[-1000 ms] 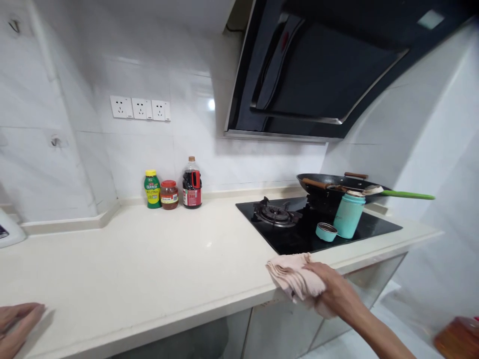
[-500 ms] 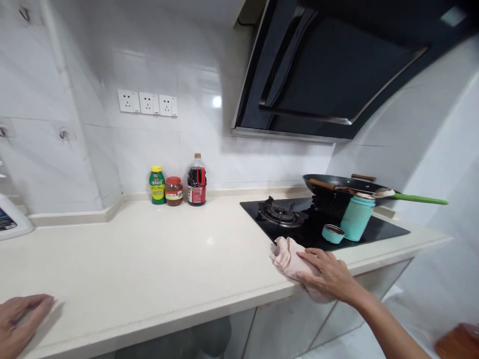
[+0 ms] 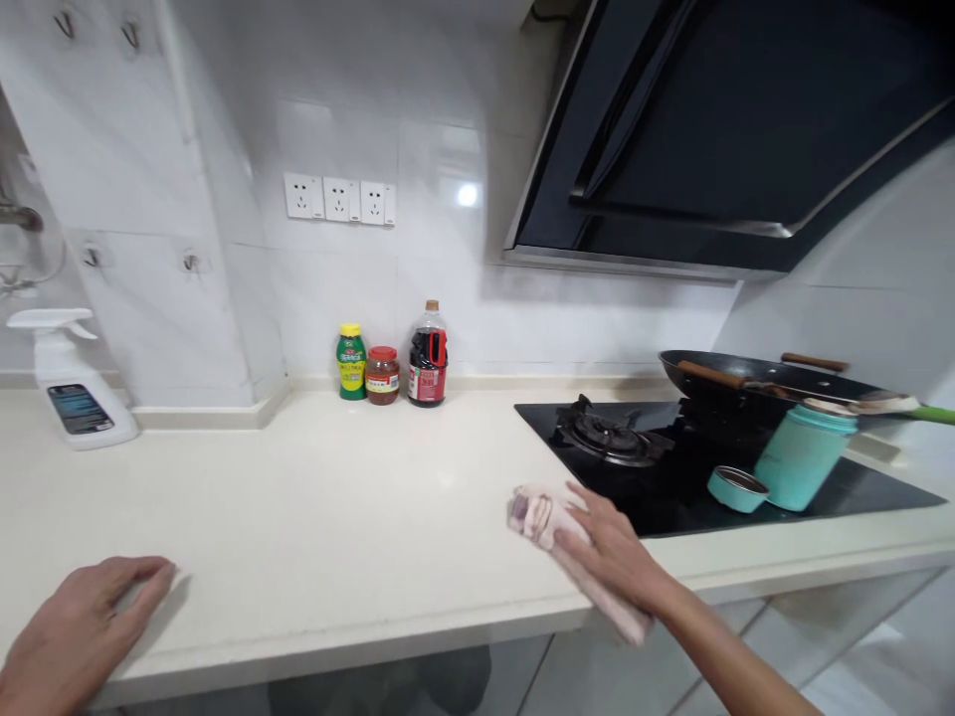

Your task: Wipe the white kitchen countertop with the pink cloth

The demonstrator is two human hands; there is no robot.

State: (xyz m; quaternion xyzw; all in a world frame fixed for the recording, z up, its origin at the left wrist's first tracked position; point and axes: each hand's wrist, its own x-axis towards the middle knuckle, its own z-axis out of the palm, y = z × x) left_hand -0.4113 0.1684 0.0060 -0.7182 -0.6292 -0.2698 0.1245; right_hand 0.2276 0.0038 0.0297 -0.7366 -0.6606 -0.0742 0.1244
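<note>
My right hand (image 3: 608, 547) presses a crumpled pale pink cloth (image 3: 541, 515) onto the white countertop (image 3: 358, 517), just left of the hob's near corner. Part of the cloth hangs over the front edge beneath my palm. At the left, my left hand (image 3: 86, 626) rests on the countertop, thumb and fingertips drawn together with nothing visible in them. Right of the cloth is the black glass hob (image 3: 671, 497) with a gas burner (image 3: 612, 433). A turquoise flask (image 3: 804, 457) and its turquoise cup lid (image 3: 737, 488) stand on the hob.
A wok (image 3: 716, 373) with wooden handles sits at the back of the hob, under the range hood (image 3: 708, 149). Against the wall stand a green bottle (image 3: 351, 366), a red-lidded jar (image 3: 383, 378) and a dark sauce bottle (image 3: 428, 358). A white spray bottle (image 3: 75, 383) is far left.
My right hand has moved the cloth leftward, away from the hob's front edge, along the countertop. The view has turned left, bringing the whole spray bottle into sight. My left hand stays on the countertop.
</note>
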